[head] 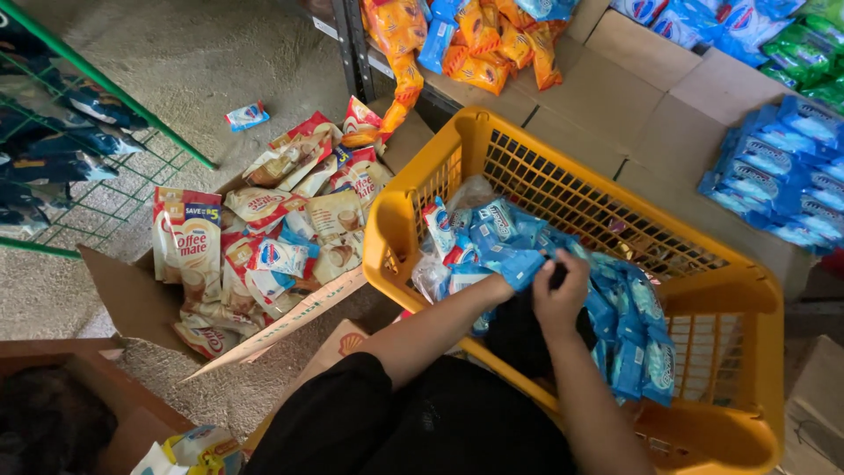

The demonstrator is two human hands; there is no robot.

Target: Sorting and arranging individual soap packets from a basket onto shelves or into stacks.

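Note:
A yellow plastic basket (747, 290) stands on flattened cardboard and holds a heap of blue snack packets (629, 325). Both my hands are inside it. My left hand (499, 287) reaches in from the left, its fingers buried under a blue packet (524, 265) that it grips. My right hand (563, 295) is curled shut on the blue packets beside it, almost touching the left hand. A dark object (519, 339) lies under my forearms; what it is cannot be made out.
An open carton (132, 303) of cream and red sachets (264, 237) sits left of the basket. Orange packets (479, 44) hang at the top, with blue packets (778, 176) and green packets (804, 53) on cardboard at right. A green wire rack (132, 167) stands far left.

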